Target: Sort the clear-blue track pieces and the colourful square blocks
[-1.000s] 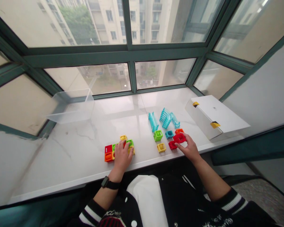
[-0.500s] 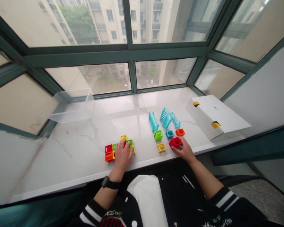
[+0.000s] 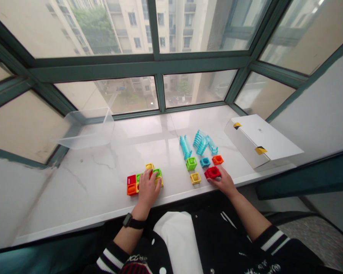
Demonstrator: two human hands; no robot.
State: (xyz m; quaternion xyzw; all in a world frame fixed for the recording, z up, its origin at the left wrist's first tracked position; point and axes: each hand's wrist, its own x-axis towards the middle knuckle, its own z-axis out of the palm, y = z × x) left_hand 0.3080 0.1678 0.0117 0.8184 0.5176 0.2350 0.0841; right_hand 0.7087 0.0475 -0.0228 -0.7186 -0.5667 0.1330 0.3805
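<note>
My left hand rests flat on a cluster of joined toy cubes, red, orange, green and yellow, near the sill's front edge. My right hand grips a red cube that sits on the sill. Loose cubes lie close by: yellow, green, teal and orange. Behind them lie several translucent blue ramp pieces.
The white marble sill runs along a bay window. A clear plastic bin stands at the back left. A white cardboard box lies at the right end. My dark jacket fills the bottom.
My right hand pulled the red cube back toward me, away from the orange cube, then stayed still. The left hand has not moved.
</note>
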